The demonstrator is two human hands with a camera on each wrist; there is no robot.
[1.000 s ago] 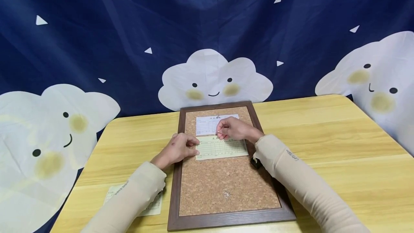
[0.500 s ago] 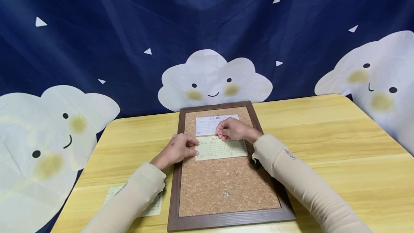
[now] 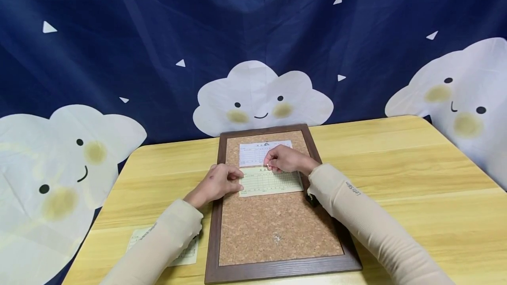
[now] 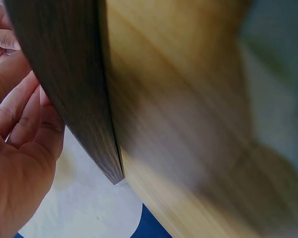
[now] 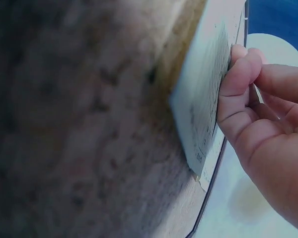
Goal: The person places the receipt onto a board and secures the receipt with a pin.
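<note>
A framed cork board (image 3: 277, 228) lies on the table, bearing a white form (image 3: 250, 155) above a pale yellow form (image 3: 255, 181). My left hand (image 3: 218, 181) comes over the frame's left side, its thumb and fingertips spread on the yellow form's left edge. Thumb and forefinger of my right hand (image 3: 287, 158) pinch a small push pin (image 3: 267, 165), mostly hidden, at the yellow form's top edge. In the right wrist view, the right hand (image 5: 260, 109) is bent close against the paper. The left wrist view shows the left hand (image 4: 30, 134) beside the dark frame (image 4: 69, 79).
More yellow forms (image 3: 186, 256) lie on the wooden table (image 3: 416, 179) left of the board, partly under the left sleeve. A small black object (image 3: 312, 199) shows by the board's right side, below the right wrist. A blue cloud-printed curtain (image 3: 158, 34) hangs behind the table.
The right fingertips have lowered slightly toward the yellow form's top edge, still pinching the push pin. The left hand stays on the form's left edge.
</note>
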